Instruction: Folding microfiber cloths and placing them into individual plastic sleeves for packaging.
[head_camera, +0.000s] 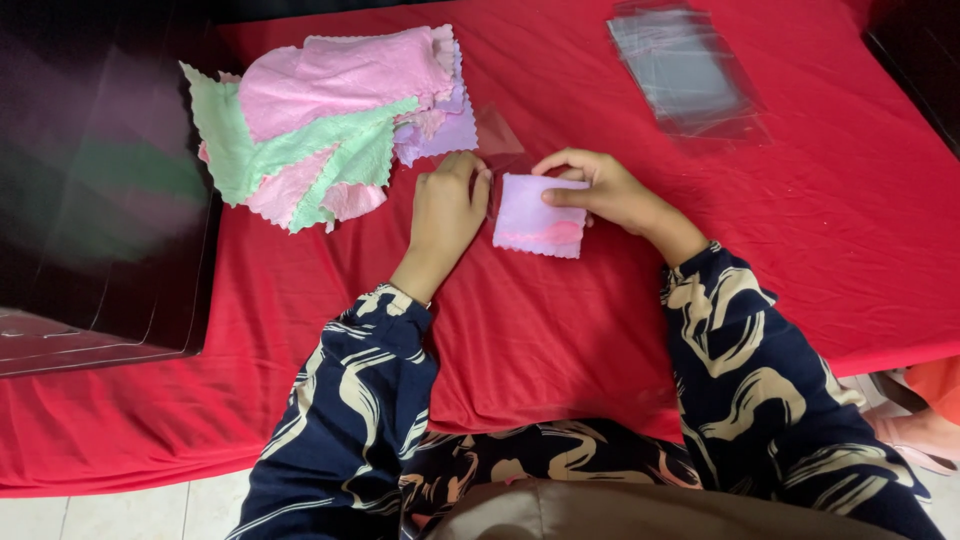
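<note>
I see a stack of clear plastic sleeves (690, 75) lying flat on the red cloth at the far right. Another clear sleeve (497, 135) sits just beyond my hands, partly over the folded lilac cloth (535, 215) I hold.

A cloth pile (330, 120) in pink, green and lilac lies near the red table's (820, 230) far left corner. Clear bags (685, 70) sit by its far edge. A dark box (100, 190) rests on the left edge.

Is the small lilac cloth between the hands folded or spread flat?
Folded: the lilac cloth forms a compact square with a pink layer showing along its lower edge, pinched by the right hand; left hand alongside.
</note>
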